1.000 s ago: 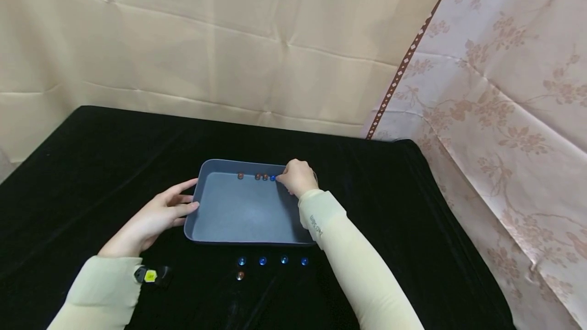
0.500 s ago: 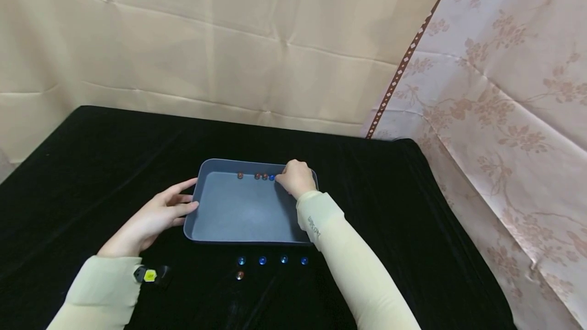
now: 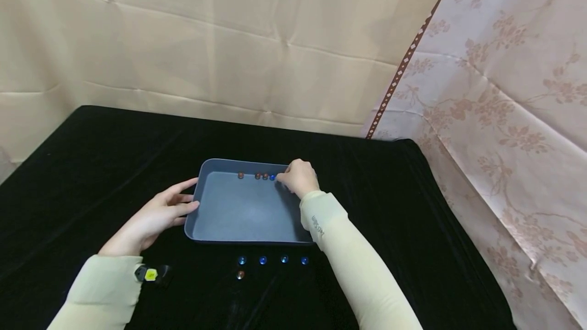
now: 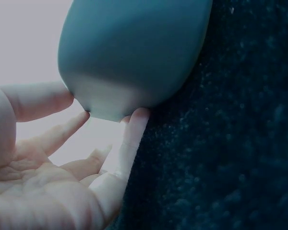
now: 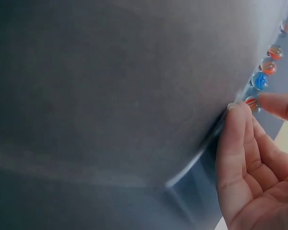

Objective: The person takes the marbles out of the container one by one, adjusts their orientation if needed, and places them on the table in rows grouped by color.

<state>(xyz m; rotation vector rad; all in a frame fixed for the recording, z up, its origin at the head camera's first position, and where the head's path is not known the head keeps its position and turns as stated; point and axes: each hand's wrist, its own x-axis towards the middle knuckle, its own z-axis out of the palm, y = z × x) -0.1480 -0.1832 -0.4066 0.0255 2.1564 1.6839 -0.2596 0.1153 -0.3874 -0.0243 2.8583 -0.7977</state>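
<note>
My left hand (image 3: 162,214) rests at the left end of a grey-blue tray (image 3: 247,213), its fingers spread. In the left wrist view, the thumb and fingertips (image 4: 139,117) touch the tray's edge. At the far wall inside the tray, my right hand (image 3: 299,177) pinches an orange-streaked glass marble (image 5: 252,102) between thumb and finger; the head view hides this marble. A blue marble (image 5: 260,80) sits just beside it. Further along the same wall lie two orange marbles (image 5: 268,66) close together and a third orange marble (image 5: 287,27) set apart.
On the black cloth (image 3: 376,218) in front of the tray, several blue marbles (image 3: 263,259) form a spaced row. One orange marble (image 3: 240,275) lies below the row's left end. A beige curtain (image 3: 206,39) hangs behind, and a floral cloth (image 3: 504,90) at the right.
Almost nothing differs. My right hand shifts very slightly at the tray's far wall, while the left hand, the tray and the marbles keep their places.
</note>
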